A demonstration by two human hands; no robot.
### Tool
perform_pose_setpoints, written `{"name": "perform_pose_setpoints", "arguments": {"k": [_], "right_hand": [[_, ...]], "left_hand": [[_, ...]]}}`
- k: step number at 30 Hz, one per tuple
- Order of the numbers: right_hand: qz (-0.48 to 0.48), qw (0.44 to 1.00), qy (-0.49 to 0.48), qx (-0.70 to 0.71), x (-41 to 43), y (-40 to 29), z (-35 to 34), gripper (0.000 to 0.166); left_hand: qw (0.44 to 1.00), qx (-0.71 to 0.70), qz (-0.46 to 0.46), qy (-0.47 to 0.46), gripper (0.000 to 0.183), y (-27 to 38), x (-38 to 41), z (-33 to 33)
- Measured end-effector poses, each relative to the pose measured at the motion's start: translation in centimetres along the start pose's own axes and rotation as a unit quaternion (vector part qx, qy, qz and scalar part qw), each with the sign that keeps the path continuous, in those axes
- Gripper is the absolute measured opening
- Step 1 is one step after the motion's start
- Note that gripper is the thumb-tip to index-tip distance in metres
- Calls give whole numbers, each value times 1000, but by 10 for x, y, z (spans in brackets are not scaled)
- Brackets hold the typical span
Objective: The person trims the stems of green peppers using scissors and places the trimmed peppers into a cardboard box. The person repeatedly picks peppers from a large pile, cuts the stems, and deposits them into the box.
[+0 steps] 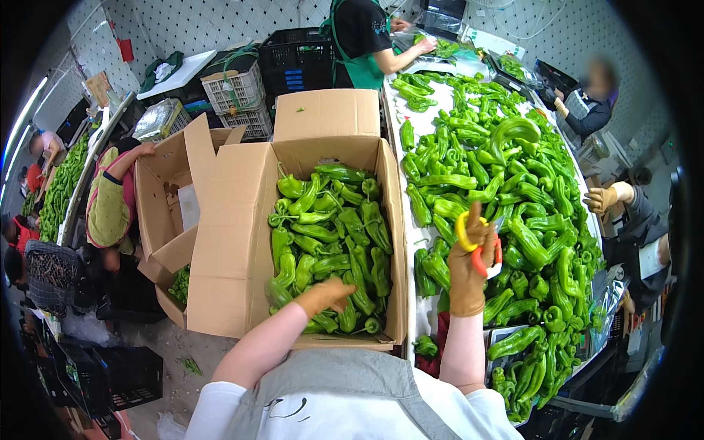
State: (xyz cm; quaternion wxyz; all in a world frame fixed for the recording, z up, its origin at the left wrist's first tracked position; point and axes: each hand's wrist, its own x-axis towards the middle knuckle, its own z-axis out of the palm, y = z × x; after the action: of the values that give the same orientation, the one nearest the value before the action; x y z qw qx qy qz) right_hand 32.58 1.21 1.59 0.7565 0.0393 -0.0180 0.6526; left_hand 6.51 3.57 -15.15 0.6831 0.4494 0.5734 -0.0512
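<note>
Over the near end of an open cardboard box (234, 236) reaches my left hand (328, 296), in a brown glove, at the green peppers (313, 232) inside; whether its fingers grip one I cannot tell. My right hand (467, 269), gloved the same way, holds scissors (477, 247) with yellow and red-orange handles above the white table. Long green peppers (528, 239) lie in a broad heap around and beyond that hand. Several more peppers (517, 342) rest over a tray at the table's near edge.
A co-worker in a green apron (363, 55) handles bagged peppers at the table's far end. Other people stand along the right side, one with a gloved hand (602, 199) at the edge. Left are another open box (159, 203), a person's arm on it, and black crates (129, 377).
</note>
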Motion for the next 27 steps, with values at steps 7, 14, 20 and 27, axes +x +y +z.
{"name": "perform_pose_setpoints", "arguments": {"k": [7, 14, 20, 27], "right_hand": [[55, 864, 112, -487, -50, 78, -25, 22], [93, 826, 21, -555, -75, 82, -40, 15], [75, 583, -71, -806, -79, 105, -46, 43], [27, 412, -83, -907, -69, 118, -33, 71]], "left_hand": [[930, 326, 168, -35, 65, -56, 136, 40], [746, -651, 131, -51, 36, 37, -16, -3], [570, -711, 393, -119, 26, 61, -124, -39], [624, -693, 361, -3, 26, 45, -148, -8]]}}
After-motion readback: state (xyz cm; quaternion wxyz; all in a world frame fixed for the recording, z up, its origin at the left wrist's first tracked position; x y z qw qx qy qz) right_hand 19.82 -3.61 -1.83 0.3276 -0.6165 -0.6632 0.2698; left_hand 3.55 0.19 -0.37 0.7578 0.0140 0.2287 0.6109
